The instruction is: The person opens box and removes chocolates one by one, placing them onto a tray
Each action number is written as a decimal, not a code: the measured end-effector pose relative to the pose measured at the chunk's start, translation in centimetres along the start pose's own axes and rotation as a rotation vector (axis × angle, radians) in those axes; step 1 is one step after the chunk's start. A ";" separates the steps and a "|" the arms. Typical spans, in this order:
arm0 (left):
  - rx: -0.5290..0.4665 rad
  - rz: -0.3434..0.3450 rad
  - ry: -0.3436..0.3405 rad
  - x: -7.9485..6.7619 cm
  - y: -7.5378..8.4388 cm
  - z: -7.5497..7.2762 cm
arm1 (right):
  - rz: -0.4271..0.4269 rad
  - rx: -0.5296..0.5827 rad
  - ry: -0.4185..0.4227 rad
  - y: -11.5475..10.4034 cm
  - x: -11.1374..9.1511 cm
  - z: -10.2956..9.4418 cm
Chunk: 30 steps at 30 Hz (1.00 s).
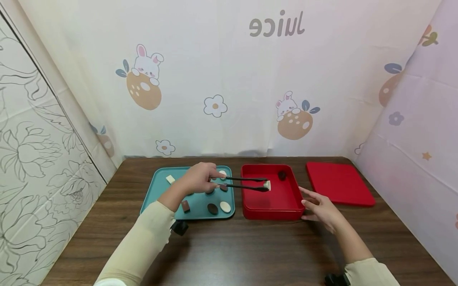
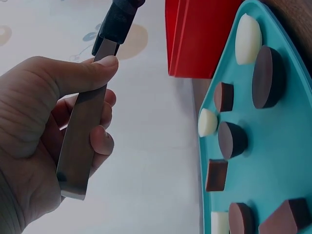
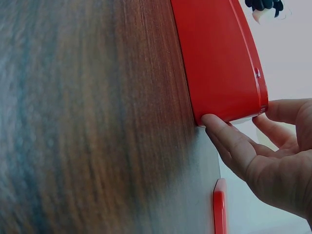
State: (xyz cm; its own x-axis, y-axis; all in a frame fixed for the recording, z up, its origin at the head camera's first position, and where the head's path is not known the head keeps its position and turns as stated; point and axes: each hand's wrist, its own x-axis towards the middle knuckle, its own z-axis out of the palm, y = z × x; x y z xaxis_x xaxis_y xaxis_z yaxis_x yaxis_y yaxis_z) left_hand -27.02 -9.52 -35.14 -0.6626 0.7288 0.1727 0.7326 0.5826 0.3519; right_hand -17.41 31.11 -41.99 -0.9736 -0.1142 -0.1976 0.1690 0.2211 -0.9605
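My left hand (image 1: pixel 198 178) grips a pair of tongs with a metal handle (image 2: pixel 80 146) and black tips, reaching over from the left. Between the tips is a small white chocolate-like piece (image 1: pixel 267 185), held above the open red box (image 1: pixel 264 200). One dark round piece (image 1: pixel 282 175) lies in the box's far right corner. The fingers of my right hand (image 1: pixel 323 211) touch the box's right side, extended rather than wrapped round it. Left of the box, under my left hand, a teal tray (image 1: pixel 155 202) bears several brown, dark and white pieces, partly hidden by the hand.
A flat red lid (image 1: pixel 340 182) lies on the wooden table (image 1: pixel 250 254) to the right of the box. Patterned cloth (image 1: pixel 214 131) hangs behind the table and at both sides. The tray and the box stand close together with a narrow gap.
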 end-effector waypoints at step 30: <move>-0.070 -0.071 0.139 -8.0 -2.1 -2.1 | 0.008 -0.008 -0.004 0.2 0.1 -0.2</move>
State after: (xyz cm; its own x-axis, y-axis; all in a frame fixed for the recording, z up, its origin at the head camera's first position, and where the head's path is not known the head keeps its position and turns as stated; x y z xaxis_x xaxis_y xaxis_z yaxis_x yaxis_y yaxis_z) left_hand -23.59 -17.35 -35.38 -0.7309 0.6274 0.2687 0.6739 0.6010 0.4297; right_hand -17.56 31.30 -42.16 -0.9715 -0.1162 -0.2065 0.1759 0.2302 -0.9571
